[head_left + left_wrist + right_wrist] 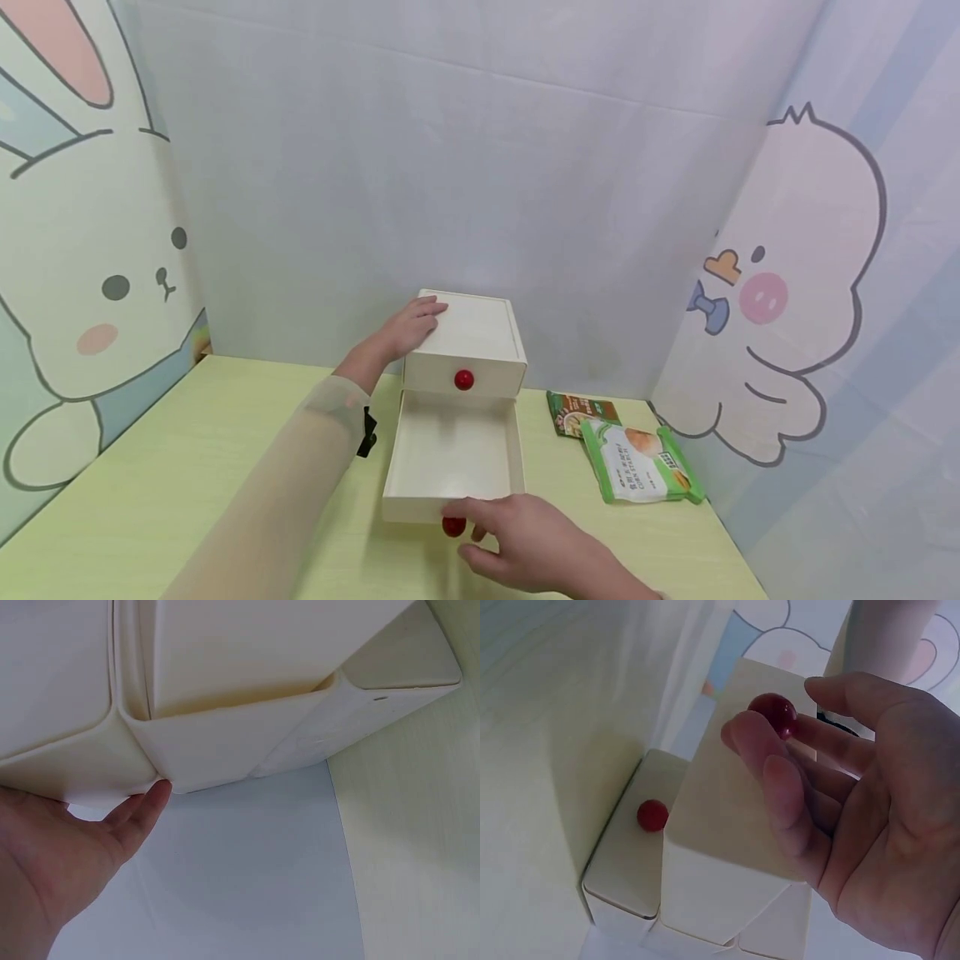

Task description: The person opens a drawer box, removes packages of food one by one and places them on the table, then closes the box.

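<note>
A white two-drawer box stands against the back curtain. Its lower drawer is pulled far out, and its inside is bare white. The upper drawer, with a red knob, is closed. My left hand rests on the left side of the box top, fingers extended; in the left wrist view its fingertips touch the box edge. My right hand is at the lower drawer's front, index finger by the upper rim above the red knob. In the right wrist view, the fingers bend loosely beside that knob, with the thumb apart from it.
Right of the box, a green and white corn starch bag lies on the pale yellow-green table. A dark green and brown packet lies behind it, partly covered. Curtains with cartoon animals enclose the back and sides.
</note>
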A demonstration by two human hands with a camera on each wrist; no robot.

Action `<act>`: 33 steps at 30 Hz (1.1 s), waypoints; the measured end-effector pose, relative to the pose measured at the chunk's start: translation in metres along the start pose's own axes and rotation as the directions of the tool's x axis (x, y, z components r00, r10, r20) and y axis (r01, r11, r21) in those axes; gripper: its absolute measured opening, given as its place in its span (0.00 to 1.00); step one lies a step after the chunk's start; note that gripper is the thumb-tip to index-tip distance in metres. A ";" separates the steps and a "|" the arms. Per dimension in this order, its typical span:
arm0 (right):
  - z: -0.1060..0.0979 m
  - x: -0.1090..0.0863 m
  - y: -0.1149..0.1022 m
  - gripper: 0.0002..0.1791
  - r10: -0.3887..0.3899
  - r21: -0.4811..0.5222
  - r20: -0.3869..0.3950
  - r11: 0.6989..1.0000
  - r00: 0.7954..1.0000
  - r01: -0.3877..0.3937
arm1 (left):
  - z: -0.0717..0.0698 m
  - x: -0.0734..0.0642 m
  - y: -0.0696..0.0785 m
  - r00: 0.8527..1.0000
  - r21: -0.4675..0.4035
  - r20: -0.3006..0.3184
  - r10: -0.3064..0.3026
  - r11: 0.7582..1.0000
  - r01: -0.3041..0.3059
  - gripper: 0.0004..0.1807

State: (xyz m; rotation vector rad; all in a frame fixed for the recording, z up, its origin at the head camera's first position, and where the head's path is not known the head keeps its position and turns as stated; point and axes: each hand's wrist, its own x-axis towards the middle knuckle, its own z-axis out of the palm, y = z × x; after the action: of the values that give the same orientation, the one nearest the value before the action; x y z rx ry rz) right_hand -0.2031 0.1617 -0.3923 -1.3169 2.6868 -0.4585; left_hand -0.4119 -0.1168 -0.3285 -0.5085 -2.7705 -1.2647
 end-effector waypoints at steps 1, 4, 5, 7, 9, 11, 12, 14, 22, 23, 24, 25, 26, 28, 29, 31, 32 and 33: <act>0.001 0.001 0.000 0.19 -0.005 0.001 0.005 1.000 1.000 0.005 | 0.000 0.000 0.000 1.000 0.000 0.000 0.000 1.000 0.000 0.32; 0.006 0.003 0.000 0.21 -0.015 0.007 0.024 1.000 1.000 0.015 | 0.000 0.000 -0.001 1.000 0.002 -0.001 -0.005 1.000 0.005 0.32; 0.007 0.004 0.000 0.21 -0.020 0.007 0.025 1.000 0.999 0.020 | 0.000 0.000 -0.001 1.000 0.000 0.000 -0.006 1.000 0.006 0.32; 0.011 0.005 0.002 0.22 -0.033 0.003 0.019 0.999 0.999 0.033 | 0.000 0.000 0.000 1.000 -0.004 0.000 -0.007 1.000 0.007 0.32; 0.015 0.007 0.003 0.22 -0.040 0.005 0.009 0.999 0.999 0.040 | 0.000 0.000 0.001 1.000 -0.008 -0.001 -0.008 1.000 0.008 0.32; 0.018 0.008 0.004 0.22 -0.044 0.020 -0.002 0.999 0.999 0.044 | -0.001 -0.001 0.002 1.000 -0.013 0.000 -0.009 1.000 0.009 0.32; 0.020 0.009 0.005 0.22 -0.046 0.026 -0.009 0.999 0.999 0.046 | -0.001 -0.001 0.002 1.000 -0.013 -0.001 -0.009 1.000 0.009 0.32; 0.024 0.010 0.007 0.20 -0.059 0.029 -0.033 0.998 0.998 0.060 | -0.001 -0.001 0.003 1.000 -0.016 -0.001 -0.008 1.000 0.008 0.32; 0.033 0.013 0.010 0.15 -0.177 -0.065 -0.193 0.984 0.965 0.168 | -0.002 -0.001 0.002 1.000 -0.018 0.003 -0.006 1.000 0.006 0.32; 0.033 0.013 0.010 0.15 -0.178 -0.068 -0.200 0.983 0.963 0.168 | -0.002 -0.001 0.002 1.000 -0.016 0.001 -0.008 1.000 0.008 0.32; 0.034 0.013 0.010 0.15 -0.180 -0.070 -0.207 0.983 0.962 0.169 | -0.002 -0.001 0.002 1.000 -0.015 0.000 -0.009 1.000 0.009 0.32; 0.035 0.013 0.011 0.15 -0.179 -0.072 -0.211 0.983 0.961 0.168 | -0.001 0.000 0.001 1.000 -0.014 -0.001 -0.010 1.000 0.010 0.32; 0.035 0.013 0.011 0.14 -0.178 -0.073 -0.214 0.983 0.960 0.166 | -0.001 0.000 0.001 1.000 -0.015 0.000 -0.011 1.000 0.011 0.32; 0.035 0.013 0.010 0.14 -0.172 -0.071 -0.216 0.985 0.961 0.160 | -0.001 -0.001 0.001 1.000 -0.014 0.000 -0.012 1.000 0.012 0.32; 0.035 0.013 0.010 0.14 -0.169 -0.070 -0.217 0.985 0.961 0.158 | -0.001 -0.001 0.001 1.000 -0.017 0.000 -0.013 1.000 0.013 0.32; 0.035 0.013 0.009 0.13 -0.163 -0.066 -0.217 0.986 0.962 0.152 | -0.001 -0.001 0.001 1.000 -0.018 0.002 -0.013 1.000 0.013 0.32; 0.035 0.013 0.009 0.13 -0.159 -0.063 -0.218 0.987 0.963 0.148 | -0.001 -0.002 0.001 1.000 -0.017 0.003 -0.012 1.000 0.012 0.32; 0.035 0.013 0.009 0.13 -0.154 -0.059 -0.217 0.988 0.964 0.145 | -0.001 -0.002 0.002 1.000 -0.017 0.004 -0.012 1.000 0.012 0.32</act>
State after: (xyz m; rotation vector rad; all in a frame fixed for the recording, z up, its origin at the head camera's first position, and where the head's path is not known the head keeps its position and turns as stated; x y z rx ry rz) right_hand -0.2097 0.1484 -0.4281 -1.5763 2.7973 -0.6015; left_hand -0.4097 -0.1170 -0.3271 -0.4970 -2.7719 -1.2924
